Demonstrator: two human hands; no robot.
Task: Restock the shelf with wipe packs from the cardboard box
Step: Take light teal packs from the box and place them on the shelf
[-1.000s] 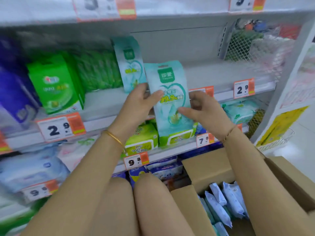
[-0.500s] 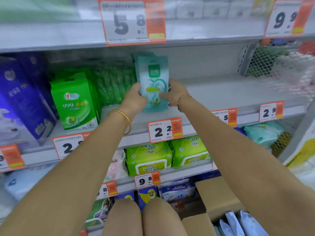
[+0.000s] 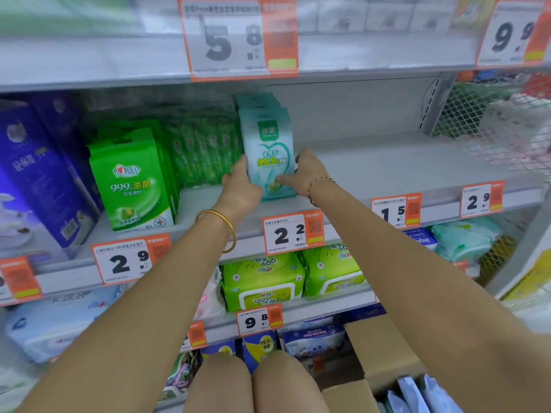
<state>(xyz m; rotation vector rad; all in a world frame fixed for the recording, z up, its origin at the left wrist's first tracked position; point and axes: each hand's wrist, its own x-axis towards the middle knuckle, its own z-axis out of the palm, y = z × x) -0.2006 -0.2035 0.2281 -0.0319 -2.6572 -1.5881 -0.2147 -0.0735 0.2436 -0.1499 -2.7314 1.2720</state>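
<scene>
Now, from the shelf (image 3: pixel 402 162) down to the teal wipe pack (image 3: pixel 269 153) standing at its row's front, I'm seating it, left hand (image 3: pixel 238 189) and right hand (image 3: pixel 307 171) pinching its sides; next, release and reach the cardboard box (image 3: pixel 378 350).

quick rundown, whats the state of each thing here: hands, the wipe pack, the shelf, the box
left hand: grips the teal pack's left edge
right hand: holds the pack's right edge, thumb across its front
teal wipe pack: upright on the shelf, at the front of a row of matching packs
shelf: bare to the right of the teal row
cardboard box: open, pale blue packs inside
</scene>
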